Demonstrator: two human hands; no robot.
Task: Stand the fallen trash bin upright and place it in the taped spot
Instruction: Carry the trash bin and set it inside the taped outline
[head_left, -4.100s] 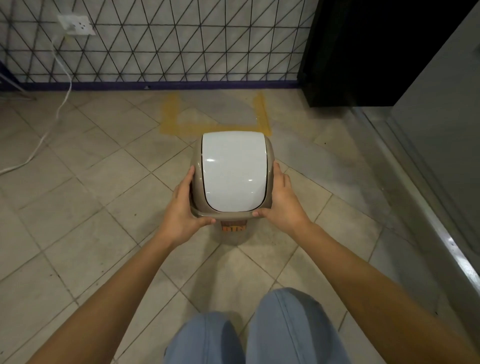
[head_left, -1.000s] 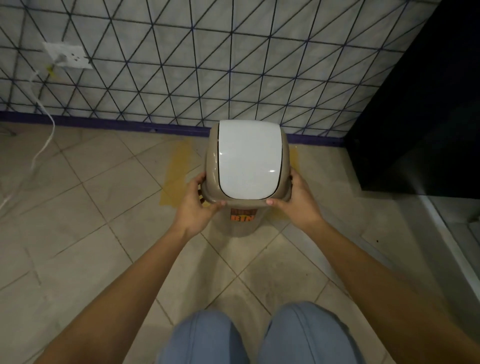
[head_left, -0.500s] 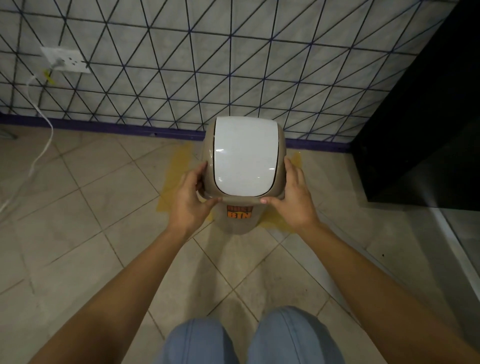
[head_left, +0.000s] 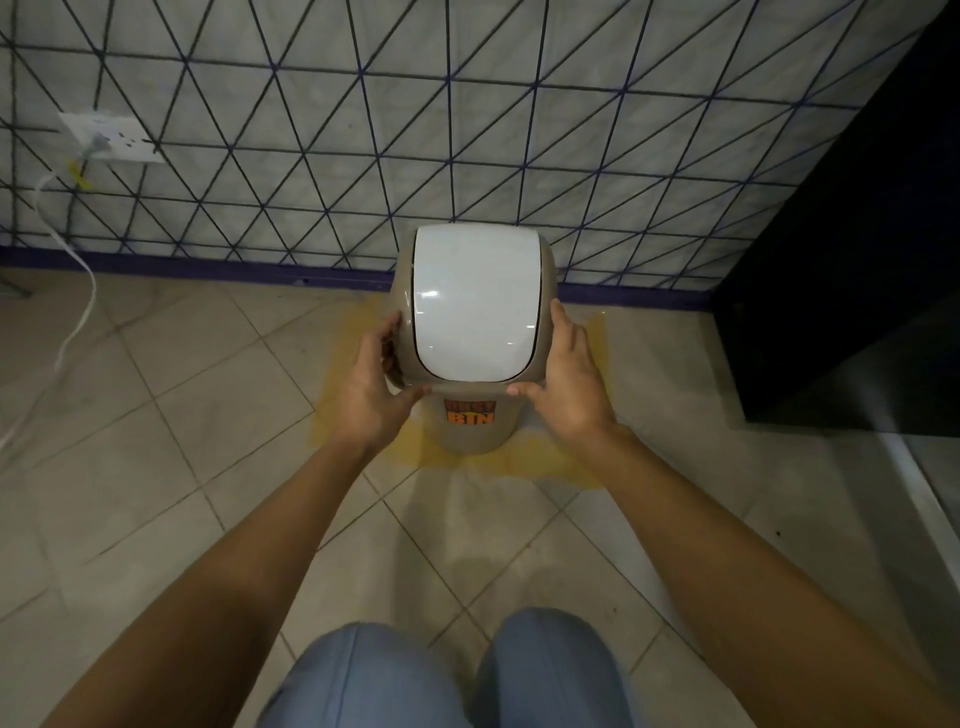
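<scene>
Both hands clasp the trash bin (head_left: 470, 410) at its top collar: the left hand (head_left: 371, 387) wraps the left side with its thumb laid along the near rim, and the right hand (head_left: 563, 382) presses flat against the right side, thumb tip on the same rim, so the grip is closed on the bin from both sides. The bin stands upright at the centre of the frame, its white swing lid (head_left: 475, 306) facing the camera and an orange label (head_left: 470, 413) showing on the near face. Compared with four seconds ago, when the bin sat short of the yellow tape outline (head_left: 550, 462), it now stands inside it, with tape showing to its left, right and near side; half a second ago it sat slightly nearer the camera. The tiled wall (head_left: 467, 130) fills the upper frame and its purple skirting (head_left: 208, 267) runs just behind the bin. A black cabinet (head_left: 857, 260) closes the right side, near the tape's right edge. Open floor (head_left: 156, 415) lies to the left, where a white cable (head_left: 78, 312) hangs from a socket (head_left: 111, 137) at upper left. The person's knees (head_left: 452, 675) sit at the bottom edge.
</scene>
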